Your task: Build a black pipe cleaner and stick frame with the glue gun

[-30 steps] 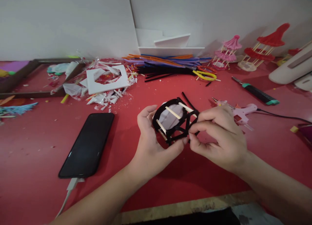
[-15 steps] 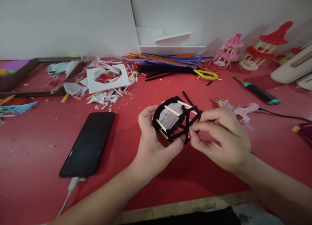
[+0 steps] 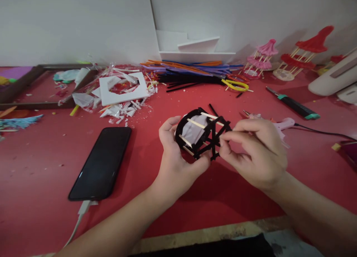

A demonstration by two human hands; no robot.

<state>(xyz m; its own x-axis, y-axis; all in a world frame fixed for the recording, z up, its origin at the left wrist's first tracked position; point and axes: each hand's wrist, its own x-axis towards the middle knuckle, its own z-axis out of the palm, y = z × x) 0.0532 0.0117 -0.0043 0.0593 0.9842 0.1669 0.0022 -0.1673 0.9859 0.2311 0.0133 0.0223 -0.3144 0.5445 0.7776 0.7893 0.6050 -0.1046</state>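
Observation:
My left hand holds a small round model frame by its side, fingers behind it and thumb at its lower edge. Black fuzzy pipe cleaners form its rings, joined by pale wooden sticks, with a white disc at the far end. Black strips cross like spokes on the near ring. My right hand has thumb and index finger pinched on a black pipe cleaner strip at this ring's right side. Behind the model, a loose black piece lies on the red table. A pink glue gun is partly hidden by my right hand.
A black phone with a white cable lies at left. Behind are a cut white foam board among scraps, bundled pipe cleaners and yellow-handled scissors. A utility knife and pink and red stick models are at right.
The model has turned slightly, so its spoked ring faces me more. My right hand has shifted a little right, keeping its pinch at the ring.

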